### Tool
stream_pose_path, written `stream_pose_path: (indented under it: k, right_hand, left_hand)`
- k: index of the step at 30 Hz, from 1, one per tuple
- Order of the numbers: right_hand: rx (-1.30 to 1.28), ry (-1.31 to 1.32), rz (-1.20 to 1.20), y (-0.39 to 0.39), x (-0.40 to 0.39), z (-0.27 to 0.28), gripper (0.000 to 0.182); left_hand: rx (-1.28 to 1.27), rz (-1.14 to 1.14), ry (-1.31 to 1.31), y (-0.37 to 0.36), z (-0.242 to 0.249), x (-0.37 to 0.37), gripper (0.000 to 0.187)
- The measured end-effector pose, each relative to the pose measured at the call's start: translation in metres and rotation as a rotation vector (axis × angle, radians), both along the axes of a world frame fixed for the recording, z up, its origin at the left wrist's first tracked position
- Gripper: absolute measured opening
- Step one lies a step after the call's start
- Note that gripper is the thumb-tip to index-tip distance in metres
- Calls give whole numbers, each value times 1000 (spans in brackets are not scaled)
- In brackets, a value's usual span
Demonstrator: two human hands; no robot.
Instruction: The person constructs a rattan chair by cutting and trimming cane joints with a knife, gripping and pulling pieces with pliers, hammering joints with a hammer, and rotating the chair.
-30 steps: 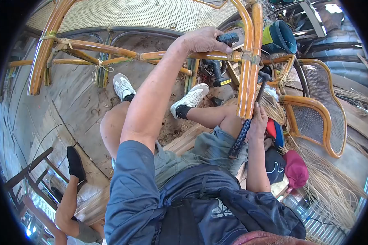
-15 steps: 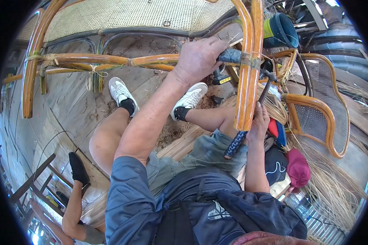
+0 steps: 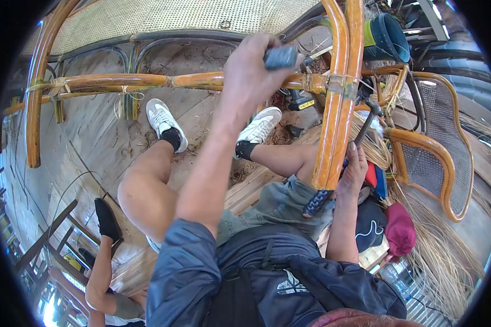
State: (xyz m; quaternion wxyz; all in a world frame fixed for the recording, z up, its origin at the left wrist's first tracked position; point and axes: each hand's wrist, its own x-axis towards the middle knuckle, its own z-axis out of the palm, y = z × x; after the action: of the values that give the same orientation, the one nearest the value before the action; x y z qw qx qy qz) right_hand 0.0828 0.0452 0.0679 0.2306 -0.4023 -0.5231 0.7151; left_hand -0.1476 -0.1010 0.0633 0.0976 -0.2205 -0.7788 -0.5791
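Note:
My left hand (image 3: 251, 73), blurred by motion, is closed around a short grey-blue cylinder (image 3: 281, 58) whose kind I cannot make out. It is raised just above the horizontal rattan rail (image 3: 196, 80). My right hand (image 3: 353, 171) grips a hammer (image 3: 361, 131) low beside the paired rattan poles (image 3: 334, 136). The hammer's dark head points up and away from me, and its blue-black patterned handle passes behind the lower end of the poles. A binding (image 3: 336, 83) wraps the poles where the rail meets them.
A woven cane panel (image 3: 169, 19) spans the far side. On the right are a dark bucket (image 3: 387, 38), a rattan chair (image 3: 425, 147), loose rattan strands (image 3: 431, 245) and a maroon cap (image 3: 400, 229). A power tool (image 3: 300, 101) lies beyond my foot. Another person's leg (image 3: 99, 267) shows lower left.
My left hand has lifted up and slightly left, off the joint, carrying the grey-blue cylinder. My right hand and the hammer have shifted slightly right in view, along with the rattan frame.

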Motion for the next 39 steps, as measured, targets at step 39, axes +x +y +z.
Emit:
stream_pose_path:
  k: [39]
  right_hand:
    - [56,6,50,-4,3,-6,13]
  left_hand:
    - [60,13,-98,31,-39,93,27]
